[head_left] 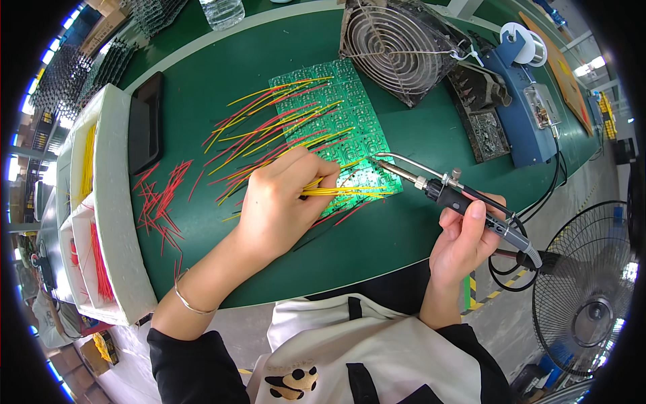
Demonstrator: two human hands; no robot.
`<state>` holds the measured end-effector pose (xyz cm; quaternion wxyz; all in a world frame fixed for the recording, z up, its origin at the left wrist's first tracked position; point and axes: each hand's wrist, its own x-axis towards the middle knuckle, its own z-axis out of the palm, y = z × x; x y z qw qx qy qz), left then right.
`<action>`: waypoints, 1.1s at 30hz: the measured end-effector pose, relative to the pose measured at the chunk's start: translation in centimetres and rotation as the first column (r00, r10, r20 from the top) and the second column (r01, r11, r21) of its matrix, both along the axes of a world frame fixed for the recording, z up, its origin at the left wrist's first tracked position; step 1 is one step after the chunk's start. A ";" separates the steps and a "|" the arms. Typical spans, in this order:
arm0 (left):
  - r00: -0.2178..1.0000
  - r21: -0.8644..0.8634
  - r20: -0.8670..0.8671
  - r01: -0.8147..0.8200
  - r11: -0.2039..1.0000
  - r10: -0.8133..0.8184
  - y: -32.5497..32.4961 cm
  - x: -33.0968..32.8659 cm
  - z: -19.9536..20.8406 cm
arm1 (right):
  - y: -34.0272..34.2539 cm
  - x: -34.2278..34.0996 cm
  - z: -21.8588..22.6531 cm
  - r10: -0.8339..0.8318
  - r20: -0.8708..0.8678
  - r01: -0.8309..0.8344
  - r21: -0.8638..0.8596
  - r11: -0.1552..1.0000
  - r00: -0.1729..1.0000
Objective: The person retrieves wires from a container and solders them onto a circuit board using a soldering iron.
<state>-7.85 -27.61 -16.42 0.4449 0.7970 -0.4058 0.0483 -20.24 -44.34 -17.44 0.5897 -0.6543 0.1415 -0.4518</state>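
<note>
A green panel of circuit boards lies on the green table, with many yellow, red and black wires attached and trailing off to its left. Over the panel's lower part, my left hand is closed on a bunch of yellow wires. One yellow wire end reaches from its fingertips toward the iron's tip. My right hand grips a soldering iron with a thin metal feed tube along it. The iron's tip meets the board, or sits just above it, near the panel's right edge.
Loose red wires lie left of my arm. A white foam box of yellow and red wires and a black tray stand at left. Behind are a fume fan and a blue solder feeder; a floor fan stands at right.
</note>
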 end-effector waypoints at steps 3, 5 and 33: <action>1.000 -0.003 0.010 0.004 1.000 -0.004 0.0 0.0 0.0 | 0.0 0.0 0.1 -0.006 0.002 0.006 -0.012 1.000 1.000; 1.000 -0.004 0.017 0.002 1.000 -0.002 0.0 -0.2 0.1 | 0.1 -0.1 0.2 -0.009 0.005 0.010 -0.013 1.000 1.000; 1.000 0.009 -0.008 -0.008 1.000 0.008 0.1 -0.1 -0.1 | 0.1 -0.2 -0.2 0.006 0.042 -0.004 -0.045 0.999 0.999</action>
